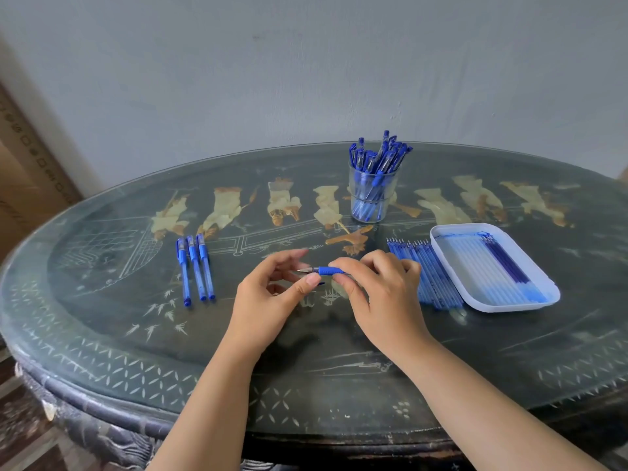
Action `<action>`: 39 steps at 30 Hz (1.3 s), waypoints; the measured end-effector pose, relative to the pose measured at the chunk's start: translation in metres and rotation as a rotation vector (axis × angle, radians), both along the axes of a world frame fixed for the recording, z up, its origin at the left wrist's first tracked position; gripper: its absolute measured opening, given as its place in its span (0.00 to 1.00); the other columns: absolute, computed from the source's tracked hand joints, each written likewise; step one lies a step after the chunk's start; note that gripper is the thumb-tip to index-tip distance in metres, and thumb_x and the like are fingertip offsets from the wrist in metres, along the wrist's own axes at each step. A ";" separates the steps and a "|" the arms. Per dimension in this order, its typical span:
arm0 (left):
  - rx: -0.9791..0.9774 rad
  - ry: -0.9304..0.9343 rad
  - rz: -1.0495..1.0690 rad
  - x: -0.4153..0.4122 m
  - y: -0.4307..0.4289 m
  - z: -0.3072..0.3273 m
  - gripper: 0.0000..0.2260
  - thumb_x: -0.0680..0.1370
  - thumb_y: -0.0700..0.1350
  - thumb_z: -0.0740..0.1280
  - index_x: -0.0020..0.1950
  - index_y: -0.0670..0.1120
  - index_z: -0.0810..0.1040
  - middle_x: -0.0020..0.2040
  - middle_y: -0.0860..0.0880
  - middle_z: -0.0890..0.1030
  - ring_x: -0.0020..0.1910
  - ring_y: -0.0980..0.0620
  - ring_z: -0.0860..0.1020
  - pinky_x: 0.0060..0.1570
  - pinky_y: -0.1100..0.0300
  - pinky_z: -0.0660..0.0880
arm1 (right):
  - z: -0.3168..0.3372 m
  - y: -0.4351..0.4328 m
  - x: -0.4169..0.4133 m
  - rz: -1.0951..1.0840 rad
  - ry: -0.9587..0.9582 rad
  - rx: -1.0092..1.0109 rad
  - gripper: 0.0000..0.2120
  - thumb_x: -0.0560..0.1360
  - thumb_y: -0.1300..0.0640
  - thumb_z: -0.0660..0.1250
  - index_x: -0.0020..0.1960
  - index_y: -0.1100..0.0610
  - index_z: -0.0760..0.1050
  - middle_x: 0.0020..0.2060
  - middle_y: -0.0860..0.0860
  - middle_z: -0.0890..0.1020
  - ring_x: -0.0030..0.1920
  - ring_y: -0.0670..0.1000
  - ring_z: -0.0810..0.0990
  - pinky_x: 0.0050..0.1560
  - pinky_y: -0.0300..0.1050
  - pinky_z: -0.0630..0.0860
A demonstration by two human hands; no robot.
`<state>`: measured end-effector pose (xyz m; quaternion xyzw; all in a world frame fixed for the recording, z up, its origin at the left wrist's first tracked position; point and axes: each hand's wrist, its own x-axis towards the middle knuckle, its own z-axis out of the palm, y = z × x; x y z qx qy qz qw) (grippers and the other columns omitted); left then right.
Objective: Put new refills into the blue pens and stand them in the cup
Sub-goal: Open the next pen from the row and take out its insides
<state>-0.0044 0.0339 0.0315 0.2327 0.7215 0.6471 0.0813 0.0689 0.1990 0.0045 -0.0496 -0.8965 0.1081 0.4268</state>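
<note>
My right hand (377, 287) grips a blue pen (325, 270) by its barrel above the table's middle, the metal tip pointing left. My left hand (272, 290) hovers at that tip with its fingers loosely curved; the tip lies in the gap between forefinger and thumb, and neither visibly touches it. Three blue pens (195, 266) lie side by side on the table to the left. A clear cup (373, 198) at the back holds several blue pens standing upright. Several new refills (424, 270) lie in a row just right of my right hand.
A white tray (509, 309) at the right holds several refills, some pale and some dark blue. The dark oval table (136, 351) has a glass top with inlaid figures. A grey wall stands right behind it, and a cardboard box leans at the far left.
</note>
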 end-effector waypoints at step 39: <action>0.019 -0.083 0.022 -0.001 -0.003 0.005 0.06 0.74 0.40 0.73 0.48 0.49 0.84 0.45 0.51 0.85 0.44 0.53 0.81 0.47 0.63 0.79 | -0.001 0.001 0.000 0.012 0.000 0.006 0.11 0.79 0.49 0.62 0.55 0.47 0.81 0.41 0.48 0.76 0.41 0.50 0.76 0.46 0.50 0.64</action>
